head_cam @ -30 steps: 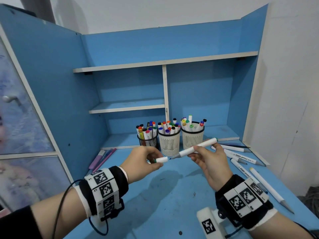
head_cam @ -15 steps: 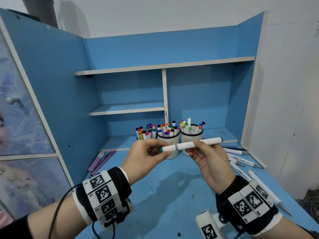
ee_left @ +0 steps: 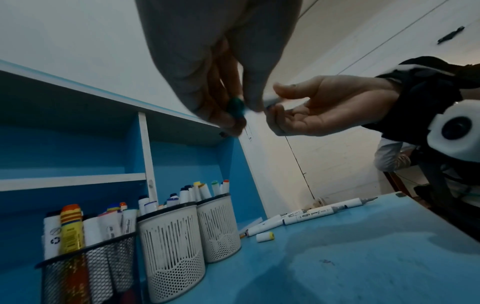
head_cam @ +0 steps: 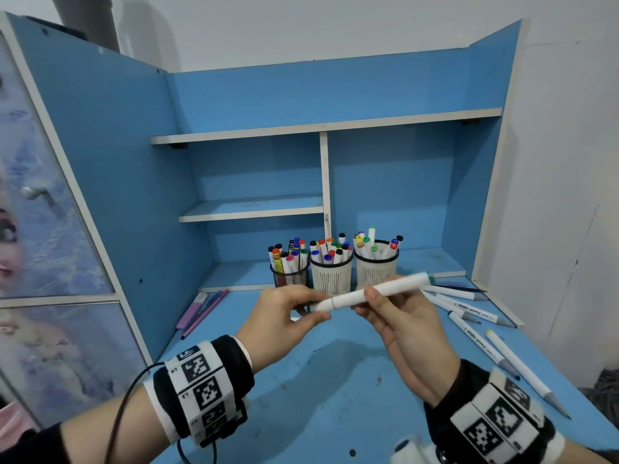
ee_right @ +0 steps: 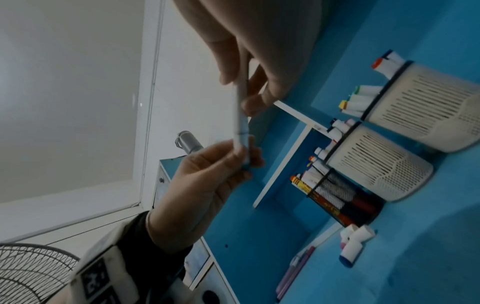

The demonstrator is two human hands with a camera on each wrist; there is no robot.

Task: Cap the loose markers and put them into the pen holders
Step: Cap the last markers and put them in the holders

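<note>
Above the middle of the blue desktop (head_cam: 335, 396), a white marker (head_cam: 371, 292) is held level between both hands. Its left end, where the cap sits, is pinched by the left hand (head_cam: 284, 324), and its barrel is grasped by the fingers of the right hand (head_cam: 408, 324). A seam is seen where cap meets barrel, so the cap is judged to be on or nearly seated; whether it has clicked home cannot be told.

Three pen holders at the far middle are already crowded with capped markers: a black mesh holder (head_cam: 290, 277), a white slotted holder (head_cam: 331, 274) and a second white holder (head_cam: 375, 267). At the right, several uncapped markers (head_cam: 469, 309) are left lying near the desk's right edge (head_cam: 569, 390), and loose caps (ee_right: 355, 242) are seen beside the mesh holder, with one yellow-ended cap (ee_left: 265, 236) by the right holder. Most of the work is judged to remain.

Open room is offered by the bare near desktop. Overhead, the approach to the holders is bounded by the low shelf (head_cam: 251, 209) and the upright divider (head_cam: 324, 182).
</note>
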